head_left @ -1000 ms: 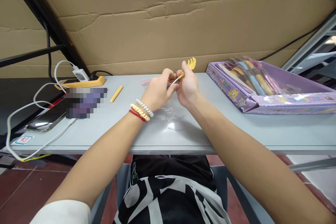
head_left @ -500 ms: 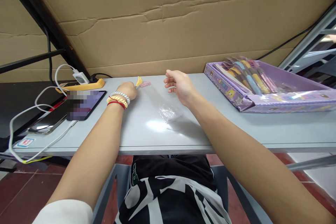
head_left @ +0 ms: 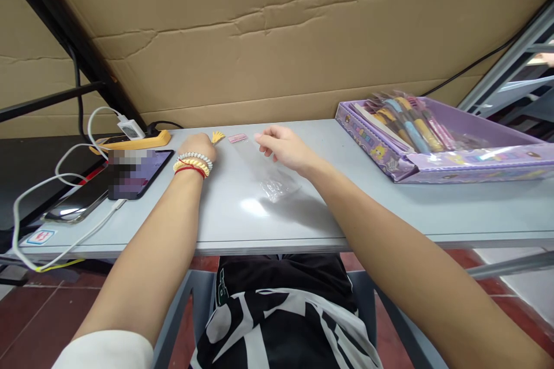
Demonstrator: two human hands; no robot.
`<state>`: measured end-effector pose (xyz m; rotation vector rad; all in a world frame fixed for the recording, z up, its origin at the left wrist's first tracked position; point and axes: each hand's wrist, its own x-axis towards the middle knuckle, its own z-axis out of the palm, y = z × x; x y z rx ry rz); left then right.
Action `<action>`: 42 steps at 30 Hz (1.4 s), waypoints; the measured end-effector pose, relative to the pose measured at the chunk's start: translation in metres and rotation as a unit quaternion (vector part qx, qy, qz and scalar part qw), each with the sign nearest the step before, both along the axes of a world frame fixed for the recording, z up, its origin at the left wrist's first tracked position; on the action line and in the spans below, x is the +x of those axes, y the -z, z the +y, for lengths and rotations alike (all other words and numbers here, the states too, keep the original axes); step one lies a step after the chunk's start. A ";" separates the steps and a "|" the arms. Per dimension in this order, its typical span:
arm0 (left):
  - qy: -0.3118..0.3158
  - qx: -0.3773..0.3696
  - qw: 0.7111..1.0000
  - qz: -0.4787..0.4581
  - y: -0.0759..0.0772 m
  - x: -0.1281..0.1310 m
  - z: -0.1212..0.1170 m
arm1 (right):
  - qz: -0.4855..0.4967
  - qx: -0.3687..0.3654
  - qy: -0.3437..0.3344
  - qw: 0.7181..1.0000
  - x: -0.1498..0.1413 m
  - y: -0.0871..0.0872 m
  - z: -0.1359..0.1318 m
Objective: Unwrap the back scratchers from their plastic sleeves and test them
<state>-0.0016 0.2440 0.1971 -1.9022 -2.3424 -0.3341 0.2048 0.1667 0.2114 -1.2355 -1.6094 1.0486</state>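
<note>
My left hand (head_left: 198, 145) rests on the grey table (head_left: 346, 202), fingers curled round a small yellow hand-shaped toy (head_left: 217, 136) whose end sticks out past the knuckles. Bead and cord bracelets sit on that wrist. My right hand (head_left: 281, 147) hovers low over the table with fingers loosely spread, holding nothing. Its fingertips are close to a clear plastic sleeve (head_left: 266, 170) lying flat, crumpled at its near end. A small pink label (head_left: 238, 138) lies between the two hands.
A purple box (head_left: 437, 147) of packaged pens stands at the right. At the left lie a tablet (head_left: 138, 170), a phone (head_left: 75, 204), white cables (head_left: 56, 173) and a yellow power strip (head_left: 138, 139). A cardboard wall (head_left: 277, 40) backs the table.
The hands, joined on the yellow toy a second ago, separated. My left hand carried it left onto the table. My right hand let go and dropped toward the plastic sleeve.
</note>
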 end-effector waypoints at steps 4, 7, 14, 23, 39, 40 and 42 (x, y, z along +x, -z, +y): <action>-0.045 -0.032 0.998 0.001 -0.008 0.003 -0.008 | -0.050 0.035 -0.032 0.998 -0.001 0.004 -0.002; -0.056 -0.001 0.998 0.003 -0.007 0.000 -0.008 | -0.070 0.031 -0.041 0.996 -0.001 0.005 -0.003; -0.097 0.021 0.995 -0.028 0.004 -0.017 0.006 | -0.103 0.024 -0.056 0.993 0.000 0.004 -0.004; -0.142 0.020 0.986 -0.085 0.000 -0.022 0.006 | -0.140 0.031 -0.077 0.987 0.001 0.003 -0.006; -0.159 0.068 0.978 -0.118 0.009 -0.033 0.013 | -0.239 0.035 -0.117 0.963 0.000 0.002 -0.008; -0.161 0.071 0.977 -0.122 0.009 -0.033 0.013 | -0.243 0.034 -0.119 0.962 0.000 0.001 -0.008; -0.161 0.073 0.976 -0.128 0.008 -0.034 0.012 | -0.248 0.033 -0.124 0.960 0.000 0.001 -0.009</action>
